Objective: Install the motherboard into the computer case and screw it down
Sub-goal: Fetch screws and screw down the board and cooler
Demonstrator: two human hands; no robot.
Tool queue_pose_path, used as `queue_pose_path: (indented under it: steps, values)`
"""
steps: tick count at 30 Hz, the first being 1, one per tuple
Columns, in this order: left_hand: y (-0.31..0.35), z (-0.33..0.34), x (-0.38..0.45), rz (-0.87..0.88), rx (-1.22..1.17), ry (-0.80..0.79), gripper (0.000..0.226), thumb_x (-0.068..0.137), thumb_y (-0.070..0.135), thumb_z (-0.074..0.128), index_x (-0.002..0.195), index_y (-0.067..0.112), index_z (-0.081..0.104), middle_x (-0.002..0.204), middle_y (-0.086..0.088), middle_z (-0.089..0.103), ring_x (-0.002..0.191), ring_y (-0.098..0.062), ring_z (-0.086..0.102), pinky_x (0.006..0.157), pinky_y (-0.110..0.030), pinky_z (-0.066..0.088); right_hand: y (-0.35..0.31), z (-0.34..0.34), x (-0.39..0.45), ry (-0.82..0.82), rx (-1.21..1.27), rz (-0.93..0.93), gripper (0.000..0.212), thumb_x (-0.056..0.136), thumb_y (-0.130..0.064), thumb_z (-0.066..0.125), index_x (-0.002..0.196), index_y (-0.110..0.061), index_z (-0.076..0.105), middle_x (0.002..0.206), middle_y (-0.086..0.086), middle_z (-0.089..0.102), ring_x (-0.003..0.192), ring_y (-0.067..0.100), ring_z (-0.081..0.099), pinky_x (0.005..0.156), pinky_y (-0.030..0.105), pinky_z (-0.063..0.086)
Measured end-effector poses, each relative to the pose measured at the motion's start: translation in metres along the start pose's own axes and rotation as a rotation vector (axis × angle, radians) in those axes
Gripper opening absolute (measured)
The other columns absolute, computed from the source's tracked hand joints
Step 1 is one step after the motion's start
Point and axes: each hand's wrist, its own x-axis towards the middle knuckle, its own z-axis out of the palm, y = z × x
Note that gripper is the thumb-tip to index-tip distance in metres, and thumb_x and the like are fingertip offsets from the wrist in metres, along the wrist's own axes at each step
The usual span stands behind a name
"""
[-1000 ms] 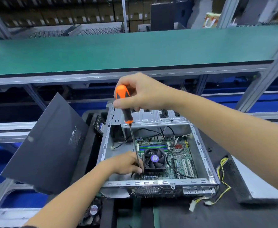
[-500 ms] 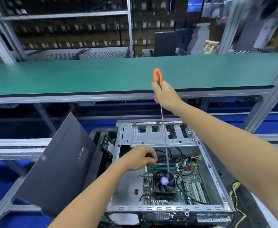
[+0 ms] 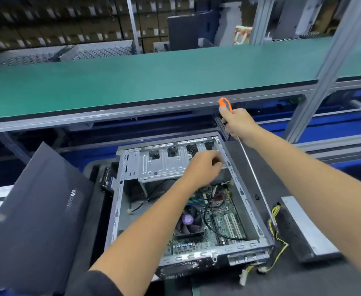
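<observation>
Gripping the screwdriver [image 3: 251,167] by its orange handle, the right hand [image 3: 238,122] holds it outside the case [image 3: 242,190], shaft slanting down to the case's right. The left hand [image 3: 203,165], fingers curled, hovers over the far right corner; what it pinches is unclear. The motherboard [image 3: 218,223] lies in the case below, nearer the left hand

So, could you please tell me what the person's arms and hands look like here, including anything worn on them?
Both hands are bare: the left hand and right hand show no gloves, rings or watch. Both forearms are uncovered as well. The only clothing in view is a dark sleeve at the upper left arm, by the bottom edge of the picture. No wrist strap or cable shows on either arm.
</observation>
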Motion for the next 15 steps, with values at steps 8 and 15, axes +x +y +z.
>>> queue_pose_path:
  steps: [8, 15]
  values:
    - [0.057, 0.093, 0.059, 0.050, 0.123, -0.140, 0.011, 0.084, 0.008, 0.057, 0.084, 0.012, 0.067, 0.085, 0.001, 0.066, 0.081, -0.016, 0.059, 0.072, -0.028, 0.049, 0.067, -0.098, 0.027, 0.042, 0.094, 0.147, 0.043, 0.095, -0.056, 0.040, 0.073, -0.019, 0.043, 0.056, 0.000, 0.035, 0.037, 0.011, 0.027, 0.042, 0.021, 0.022]
    - [0.054, 0.177, 0.108, -0.246, 0.495, -0.463, 0.019, 0.082, 0.002, 0.054, 0.098, 0.004, 0.064, 0.101, -0.013, 0.064, 0.088, -0.031, 0.061, 0.079, -0.041, 0.055, 0.138, -0.133, 0.055, -0.043, 0.082, 0.212, 0.043, 0.095, -0.056, 0.037, 0.075, -0.018, 0.045, 0.055, 0.000, 0.043, 0.040, 0.012, 0.032, 0.041, 0.021, 0.027]
